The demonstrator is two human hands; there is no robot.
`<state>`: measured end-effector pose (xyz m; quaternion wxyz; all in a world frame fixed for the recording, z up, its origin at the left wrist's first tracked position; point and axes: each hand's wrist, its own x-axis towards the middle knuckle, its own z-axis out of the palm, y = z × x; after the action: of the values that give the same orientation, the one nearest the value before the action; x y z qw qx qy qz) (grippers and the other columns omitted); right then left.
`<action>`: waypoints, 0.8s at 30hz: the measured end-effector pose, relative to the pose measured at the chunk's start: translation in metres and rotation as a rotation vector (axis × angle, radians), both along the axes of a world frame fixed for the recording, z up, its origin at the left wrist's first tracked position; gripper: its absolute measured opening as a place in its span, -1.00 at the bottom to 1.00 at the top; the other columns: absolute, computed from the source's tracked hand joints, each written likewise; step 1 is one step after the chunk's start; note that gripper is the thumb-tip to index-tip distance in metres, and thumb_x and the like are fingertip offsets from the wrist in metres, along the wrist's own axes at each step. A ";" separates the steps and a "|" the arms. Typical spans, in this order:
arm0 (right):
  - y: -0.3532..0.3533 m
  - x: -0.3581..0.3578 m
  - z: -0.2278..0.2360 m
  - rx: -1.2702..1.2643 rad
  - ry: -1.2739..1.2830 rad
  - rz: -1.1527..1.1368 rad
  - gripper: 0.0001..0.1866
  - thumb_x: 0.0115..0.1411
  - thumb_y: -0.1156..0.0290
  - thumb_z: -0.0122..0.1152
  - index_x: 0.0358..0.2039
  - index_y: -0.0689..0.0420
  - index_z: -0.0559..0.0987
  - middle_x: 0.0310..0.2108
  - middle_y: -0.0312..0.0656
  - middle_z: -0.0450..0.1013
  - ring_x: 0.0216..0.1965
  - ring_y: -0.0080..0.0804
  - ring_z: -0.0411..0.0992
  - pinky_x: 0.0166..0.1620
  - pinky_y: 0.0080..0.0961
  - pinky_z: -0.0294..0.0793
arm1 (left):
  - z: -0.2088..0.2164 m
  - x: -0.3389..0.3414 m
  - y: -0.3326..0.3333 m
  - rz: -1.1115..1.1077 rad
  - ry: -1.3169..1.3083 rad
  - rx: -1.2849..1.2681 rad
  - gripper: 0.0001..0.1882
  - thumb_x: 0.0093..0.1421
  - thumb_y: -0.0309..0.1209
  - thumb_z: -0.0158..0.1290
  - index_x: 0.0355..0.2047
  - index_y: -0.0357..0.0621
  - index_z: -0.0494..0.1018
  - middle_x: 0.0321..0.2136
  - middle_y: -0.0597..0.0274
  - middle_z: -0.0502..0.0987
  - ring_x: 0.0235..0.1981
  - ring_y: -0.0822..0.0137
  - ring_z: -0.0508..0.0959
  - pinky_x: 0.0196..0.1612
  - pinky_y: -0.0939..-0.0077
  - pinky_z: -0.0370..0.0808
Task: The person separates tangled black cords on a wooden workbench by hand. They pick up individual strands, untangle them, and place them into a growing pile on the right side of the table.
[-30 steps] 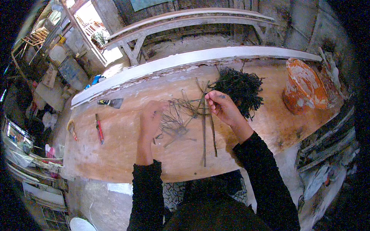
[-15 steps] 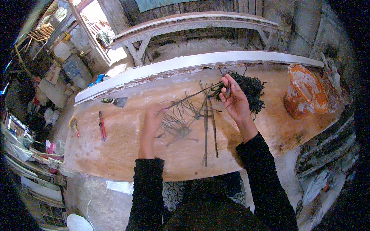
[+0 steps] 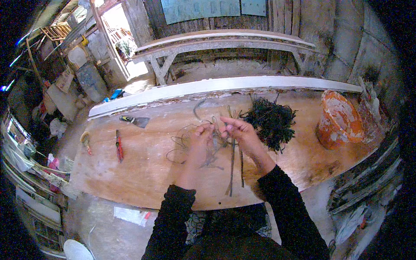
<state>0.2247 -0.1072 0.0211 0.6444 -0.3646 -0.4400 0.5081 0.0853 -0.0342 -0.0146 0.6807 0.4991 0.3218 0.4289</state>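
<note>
Close together above the middle of the wooden board, both my hands are closed in pinches. My left hand [image 3: 200,139] holds a thin dark strand [image 3: 214,122] that loops up between the hands. My right hand [image 3: 242,135] pinches at the same loop with thumb and index finger; its exact grip is blurred. Around and below the left hand spreads a tangle of thin, wiry strands [image 3: 177,141]. Two long dark strips [image 3: 232,171] lie below the right hand, running toward the near edge. Just right of that hand sits a bushy heap of black strips [image 3: 271,123].
On the board [image 3: 143,177] lie a putty knife [image 3: 138,121], red-handled pliers or cutters [image 3: 118,146] and a brush [image 3: 86,142] at left. An orange, plaster-smeared bucket [image 3: 340,121] stands at right. A long white strip [image 3: 225,86] borders the far edge, with a bench [image 3: 234,43] beyond.
My hands have come together; the left moved right, the right moved down and left, away from the black heap. The strand stretched between them now forms a small loop. The view has tilted up slightly.
</note>
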 end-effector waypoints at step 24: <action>-0.007 -0.010 -0.043 -0.045 -0.140 -0.067 -0.76 -0.10 0.52 0.13 -0.34 0.19 0.44 -0.52 -0.35 0.41 -0.46 -0.64 0.32 -0.32 -0.69 0.27 | 0.004 0.005 -0.016 0.153 0.122 0.243 -0.83 0.02 -0.35 -0.02 -0.50 -0.21 0.41 -0.73 0.37 0.36 -0.81 0.60 0.26 -0.77 0.76 0.20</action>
<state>0.2150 -0.1140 -0.0222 0.6205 -0.4283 -0.4597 0.4693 0.0905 -0.0498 -0.0101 0.5598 0.5770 0.3452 0.4843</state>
